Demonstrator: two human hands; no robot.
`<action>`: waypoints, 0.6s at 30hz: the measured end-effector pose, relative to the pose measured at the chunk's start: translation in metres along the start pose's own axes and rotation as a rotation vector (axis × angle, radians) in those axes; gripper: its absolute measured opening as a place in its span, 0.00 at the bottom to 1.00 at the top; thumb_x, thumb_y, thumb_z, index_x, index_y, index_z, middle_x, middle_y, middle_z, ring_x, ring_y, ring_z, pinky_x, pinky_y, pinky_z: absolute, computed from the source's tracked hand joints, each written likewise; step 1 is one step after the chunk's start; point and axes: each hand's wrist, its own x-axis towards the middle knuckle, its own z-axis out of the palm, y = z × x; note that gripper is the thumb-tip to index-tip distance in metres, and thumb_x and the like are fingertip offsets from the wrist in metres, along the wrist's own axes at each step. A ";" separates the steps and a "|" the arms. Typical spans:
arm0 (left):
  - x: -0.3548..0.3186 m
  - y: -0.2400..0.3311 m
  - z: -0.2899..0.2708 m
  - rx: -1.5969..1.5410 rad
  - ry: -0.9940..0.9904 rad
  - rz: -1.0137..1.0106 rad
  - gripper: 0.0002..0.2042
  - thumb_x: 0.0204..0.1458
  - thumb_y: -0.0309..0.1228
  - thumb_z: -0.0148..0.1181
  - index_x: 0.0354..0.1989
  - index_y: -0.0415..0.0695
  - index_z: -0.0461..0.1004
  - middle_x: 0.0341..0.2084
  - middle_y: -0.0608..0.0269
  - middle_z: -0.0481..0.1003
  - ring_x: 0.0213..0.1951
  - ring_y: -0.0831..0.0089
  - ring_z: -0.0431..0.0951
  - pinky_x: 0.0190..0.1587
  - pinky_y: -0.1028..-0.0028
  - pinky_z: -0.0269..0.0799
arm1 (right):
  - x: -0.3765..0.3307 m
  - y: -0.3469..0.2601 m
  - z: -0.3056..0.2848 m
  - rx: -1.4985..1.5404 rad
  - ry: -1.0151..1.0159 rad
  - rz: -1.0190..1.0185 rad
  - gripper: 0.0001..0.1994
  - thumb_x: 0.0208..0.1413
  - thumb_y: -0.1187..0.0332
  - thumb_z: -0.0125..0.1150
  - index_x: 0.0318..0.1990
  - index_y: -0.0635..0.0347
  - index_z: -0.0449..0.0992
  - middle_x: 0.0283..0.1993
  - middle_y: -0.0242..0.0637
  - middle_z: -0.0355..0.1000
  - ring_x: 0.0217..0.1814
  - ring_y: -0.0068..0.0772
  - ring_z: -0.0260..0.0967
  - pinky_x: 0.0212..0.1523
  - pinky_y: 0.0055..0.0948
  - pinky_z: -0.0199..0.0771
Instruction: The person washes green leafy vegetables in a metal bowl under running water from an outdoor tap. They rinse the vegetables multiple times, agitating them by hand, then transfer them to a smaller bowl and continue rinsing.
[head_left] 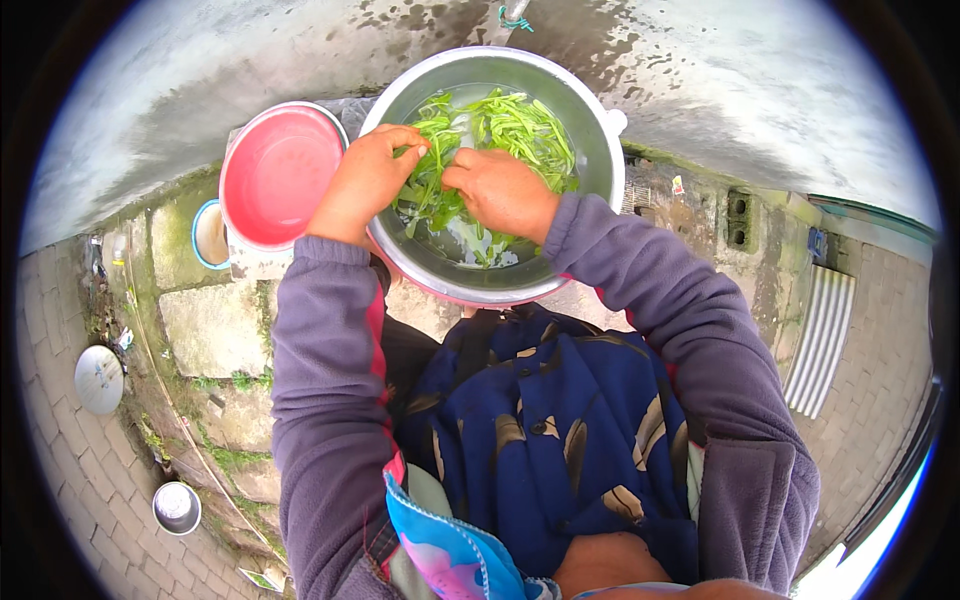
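A large round basin [597,160] with a grey inner wall stands before me, holding water and a heap of leafy greens [520,130] with pale green stems. Over its left side, my left hand [375,172] is closed, thumb and fingertips pinched on some of the greens. My right hand [505,190] reaches in from the right, its fingers curled down around stems near the middle of the heap. The two hands are close together but apart. The fingertips of the right hand are partly hidden among the leaves.
Left of the basin sits a red basin [283,180], with a blue-rimmed bucket [208,235] beside it. A concrete wall [250,90] rises behind. Lower left on the bricks are a round pale lid-like disc [99,380] and a metal pot [177,508]. A corrugated sheet [820,340] lies at right.
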 end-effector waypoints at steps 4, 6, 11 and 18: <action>-0.001 0.000 0.004 -0.124 0.055 -0.049 0.16 0.54 0.27 0.59 0.52 0.45 0.77 0.45 0.50 0.78 0.48 0.57 0.79 0.52 0.65 0.73 | 0.012 -0.011 0.016 0.036 -0.037 -0.073 0.03 0.48 0.70 0.61 0.31 0.54 0.78 0.30 0.38 0.69 0.35 0.46 0.71 0.38 0.44 0.71; -0.001 0.001 0.004 -0.149 0.071 -0.064 0.15 0.55 0.27 0.58 0.52 0.45 0.77 0.45 0.50 0.78 0.47 0.58 0.79 0.51 0.66 0.74 | 0.015 -0.011 0.023 -0.003 -0.079 -0.084 0.02 0.48 0.69 0.59 0.29 0.55 0.77 0.31 0.39 0.70 0.34 0.48 0.72 0.37 0.45 0.71; -0.004 0.002 0.001 -0.141 0.036 -0.060 0.15 0.55 0.26 0.57 0.51 0.43 0.77 0.46 0.50 0.78 0.47 0.59 0.80 0.51 0.67 0.74 | 0.015 -0.006 0.033 -0.049 -0.098 -0.097 0.03 0.47 0.69 0.60 0.29 0.55 0.78 0.31 0.38 0.71 0.35 0.46 0.73 0.37 0.45 0.72; -0.002 -0.001 -0.001 -0.189 0.052 -0.003 0.15 0.56 0.26 0.54 0.51 0.42 0.77 0.46 0.49 0.78 0.46 0.58 0.80 0.51 0.68 0.73 | -0.003 -0.002 -0.006 0.488 -0.046 0.171 0.04 0.55 0.67 0.62 0.35 0.56 0.79 0.33 0.39 0.73 0.34 0.38 0.74 0.41 0.35 0.74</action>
